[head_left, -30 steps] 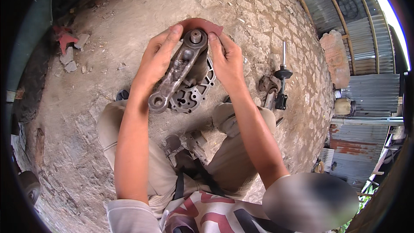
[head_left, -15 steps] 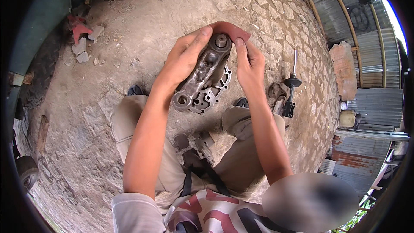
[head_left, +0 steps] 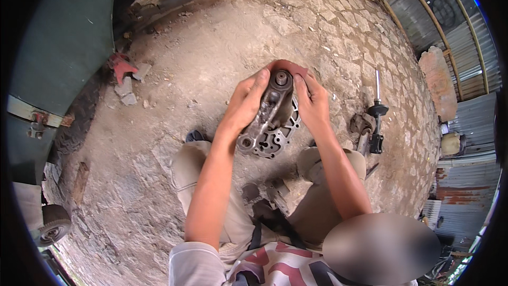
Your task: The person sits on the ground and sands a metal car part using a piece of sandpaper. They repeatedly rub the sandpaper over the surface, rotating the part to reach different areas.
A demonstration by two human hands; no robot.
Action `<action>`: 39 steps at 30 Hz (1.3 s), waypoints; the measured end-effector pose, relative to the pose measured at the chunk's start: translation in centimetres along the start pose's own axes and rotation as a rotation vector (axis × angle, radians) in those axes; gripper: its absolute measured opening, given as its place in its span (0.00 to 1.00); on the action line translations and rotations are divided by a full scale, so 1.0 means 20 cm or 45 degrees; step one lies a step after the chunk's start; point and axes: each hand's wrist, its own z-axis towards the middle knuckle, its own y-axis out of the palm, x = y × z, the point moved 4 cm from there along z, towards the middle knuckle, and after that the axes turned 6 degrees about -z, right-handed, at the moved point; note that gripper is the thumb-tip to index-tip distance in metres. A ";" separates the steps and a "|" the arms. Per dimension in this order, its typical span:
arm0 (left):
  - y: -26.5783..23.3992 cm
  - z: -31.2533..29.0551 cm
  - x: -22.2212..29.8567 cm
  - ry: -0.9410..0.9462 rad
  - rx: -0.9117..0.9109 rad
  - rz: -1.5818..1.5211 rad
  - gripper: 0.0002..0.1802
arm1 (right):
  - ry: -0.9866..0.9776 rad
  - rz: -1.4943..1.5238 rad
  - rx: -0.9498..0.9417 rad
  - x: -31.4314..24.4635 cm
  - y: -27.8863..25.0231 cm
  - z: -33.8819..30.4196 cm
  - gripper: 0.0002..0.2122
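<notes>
While left hand [head_left: 244, 107] and right hand [head_left: 313, 101] clasp grimy metal casting [head_left: 270, 119] (red cloth [head_left: 288, 66] behind).

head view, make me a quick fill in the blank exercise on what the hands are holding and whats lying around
1. The left hand and right hand both grip one grey ____ part.
2. A reddish-brown piece of abrasive paper sits at the part's ____ end.
3. The strut lies on the stone ground to the person's ____.

Missing words: metal; far; right
</notes>
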 end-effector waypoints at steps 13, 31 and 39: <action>0.01 0.03 -0.06 -0.219 0.033 -0.055 0.28 | -0.088 -0.082 0.092 -0.06 0.00 -0.01 0.10; 0.01 0.04 -0.06 -0.153 0.082 -0.343 0.23 | -0.025 -0.132 0.096 -0.06 -0.02 0.01 0.08; -0.06 0.07 -0.10 -0.122 0.095 -0.018 0.22 | -0.124 -0.056 0.207 -0.07 -0.03 0.00 0.08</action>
